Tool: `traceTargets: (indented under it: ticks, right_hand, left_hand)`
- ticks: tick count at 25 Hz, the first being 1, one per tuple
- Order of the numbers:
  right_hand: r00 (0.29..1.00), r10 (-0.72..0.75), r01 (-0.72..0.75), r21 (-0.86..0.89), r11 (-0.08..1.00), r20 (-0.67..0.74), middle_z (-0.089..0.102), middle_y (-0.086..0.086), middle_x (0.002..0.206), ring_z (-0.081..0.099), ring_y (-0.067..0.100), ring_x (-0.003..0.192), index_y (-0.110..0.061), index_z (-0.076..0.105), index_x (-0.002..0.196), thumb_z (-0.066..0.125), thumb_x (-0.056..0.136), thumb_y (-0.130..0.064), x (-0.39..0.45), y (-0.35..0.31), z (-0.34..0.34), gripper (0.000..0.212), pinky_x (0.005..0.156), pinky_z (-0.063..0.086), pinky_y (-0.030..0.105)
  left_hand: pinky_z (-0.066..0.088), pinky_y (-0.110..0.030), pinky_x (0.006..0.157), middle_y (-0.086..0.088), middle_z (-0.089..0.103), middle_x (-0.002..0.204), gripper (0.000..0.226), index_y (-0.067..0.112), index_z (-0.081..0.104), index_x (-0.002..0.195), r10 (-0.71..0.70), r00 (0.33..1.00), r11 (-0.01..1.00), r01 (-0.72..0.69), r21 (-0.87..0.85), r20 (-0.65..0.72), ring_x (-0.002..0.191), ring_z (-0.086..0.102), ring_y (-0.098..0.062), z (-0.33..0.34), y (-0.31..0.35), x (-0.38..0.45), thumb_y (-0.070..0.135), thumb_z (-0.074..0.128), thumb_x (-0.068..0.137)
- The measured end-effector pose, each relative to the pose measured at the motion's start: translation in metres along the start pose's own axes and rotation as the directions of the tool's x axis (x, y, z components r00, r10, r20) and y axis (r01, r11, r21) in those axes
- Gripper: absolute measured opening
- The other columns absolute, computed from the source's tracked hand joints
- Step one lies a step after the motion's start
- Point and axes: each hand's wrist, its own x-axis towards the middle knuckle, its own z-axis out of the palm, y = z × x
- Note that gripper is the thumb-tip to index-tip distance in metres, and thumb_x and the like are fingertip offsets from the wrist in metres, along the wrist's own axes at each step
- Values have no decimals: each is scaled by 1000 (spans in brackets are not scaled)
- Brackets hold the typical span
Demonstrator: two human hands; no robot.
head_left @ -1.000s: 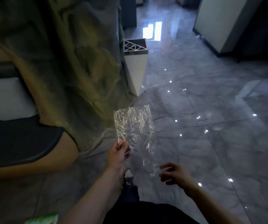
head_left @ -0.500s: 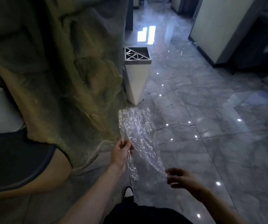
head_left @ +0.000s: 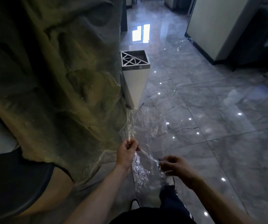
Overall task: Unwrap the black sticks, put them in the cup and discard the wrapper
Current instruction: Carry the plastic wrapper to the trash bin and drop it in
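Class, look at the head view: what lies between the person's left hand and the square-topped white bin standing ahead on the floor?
In the head view, only the upper part of the clear plastic wrapper, rising from the left hand toward the bin, over bare glossy floor.

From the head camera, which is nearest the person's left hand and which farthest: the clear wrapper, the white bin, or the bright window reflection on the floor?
1. Clear wrapper, pinched in the left hand.
2. White bin, ahead beside the rock wall.
3. Window reflection, far down the corridor.
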Motion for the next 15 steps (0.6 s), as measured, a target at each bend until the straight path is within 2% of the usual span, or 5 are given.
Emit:
traceTargets:
  ticks: [4, 7, 10, 12, 15]
  right_hand:
    - [999, 14, -15, 47, 999, 30, 74, 4, 89, 67, 17, 76, -14, 70, 106, 69, 84, -19, 31, -16, -35, 23, 69, 54, 28]
    - [1000, -7, 6, 37, 999, 16, 76, 5, 99, 70, 19, 84, -19, 69, 107, 70, 83, -28, 62, -37, -72, 26, 71, 55, 28]
    - [995, -58, 61, 40, 997, -83, 75, 6, 95, 72, 18, 82, -20, 70, 99, 67, 85, -34, 94, -66, -112, 20, 68, 55, 26]
    - [984, -74, 82, 47, 996, -162, 75, 6, 88, 72, 16, 77, -16, 70, 94, 65, 88, -29, 112, -83, -143, 15, 63, 54, 24]
    - [966, -76, 99, 85, 991, -246, 75, 6, 81, 71, 17, 70, -10, 70, 92, 66, 88, -22, 131, -102, -190, 13, 59, 54, 24]
  left_hand:
    - [51, -27, 70, -7, 64, 76, 4, 7, 63, 92, -5, 998, 998, 8, 66, -58, 68, 60, -16, 30, 8, 39, 3, 63, 91]
    - [51, -25, 65, -7, 63, 77, 4, 6, 60, 91, -21, 1000, 995, 22, 93, -14, 65, 59, -16, 68, 14, 74, 2, 63, 91]
    - [52, -24, 63, -5, 65, 77, 4, 8, 61, 90, -15, 999, 989, 9, 147, 46, 64, 60, -13, 107, 25, 104, 5, 63, 91]
    - [51, -28, 66, -4, 66, 78, 5, 10, 63, 92, -32, 996, 984, 17, 177, 82, 67, 61, -14, 137, 34, 123, 5, 64, 91]
    - [48, -21, 62, -3, 66, 81, 7, 10, 64, 95, -56, 992, 975, 30, 218, 114, 69, 58, -13, 181, 49, 147, 6, 65, 90]
